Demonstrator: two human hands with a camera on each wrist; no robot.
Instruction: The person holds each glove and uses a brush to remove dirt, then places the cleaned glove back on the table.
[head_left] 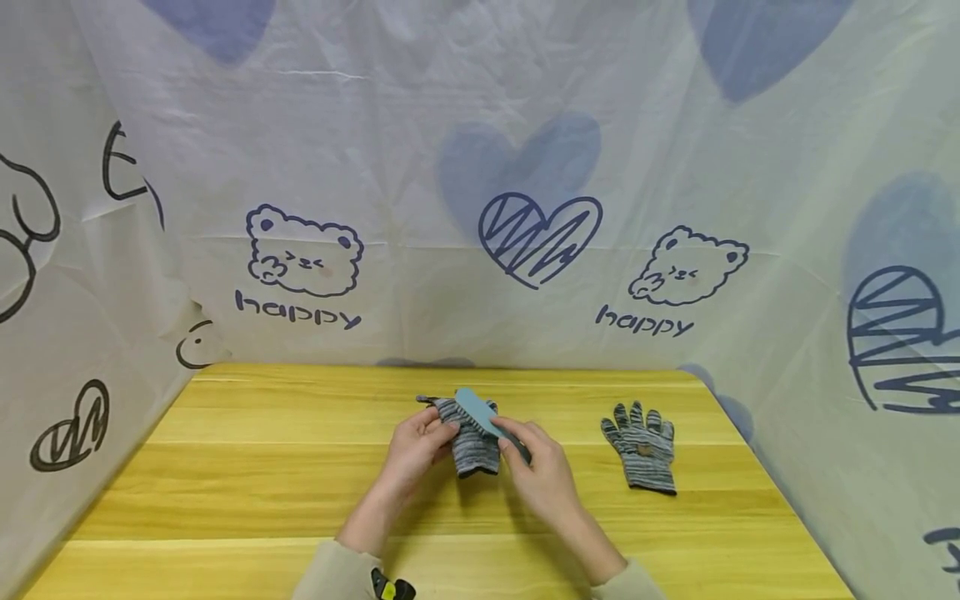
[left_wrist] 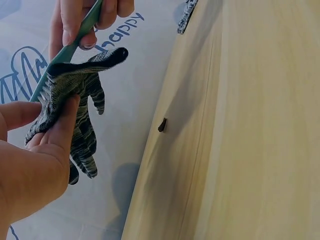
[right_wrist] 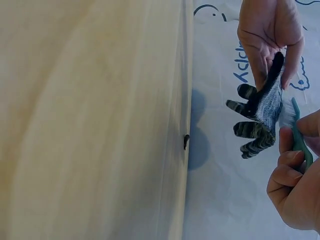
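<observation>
Beige sleeves (head_left: 337,571) reach over a yellow wood-grain table (head_left: 300,467), where a person holds a slim blue-green brush (head_left: 474,407) to a grey-and-black striped knit glove with a black-edged cuff (head_left: 474,452). Pinched between thumb and fingers of the left hand (head_left: 415,450), the glove hangs clear of the tabletop, about midway between the left and right edges and toward the far edge. Fingers of the right hand (head_left: 543,471) are curled around the brush handle, with the pale bristles (left_wrist: 45,92) against the knit. The pinch appears meant to steady the soft fabric, while the hold on the handle likely leaves the brush head free to move. Cuff toward the near edge, fingers toward the far edge, the held glove has its long axis running roughly near to far; the brush slants across it, head toward the far left corner, handle toward the near right. Beside the right edge, a matching knit glove (head_left: 641,437) lies flat, fingers toward the far edge, seemingly kept apart for working room. Behind hangs a white sheet (head_left: 420,167) printed with hearts and bears.
</observation>
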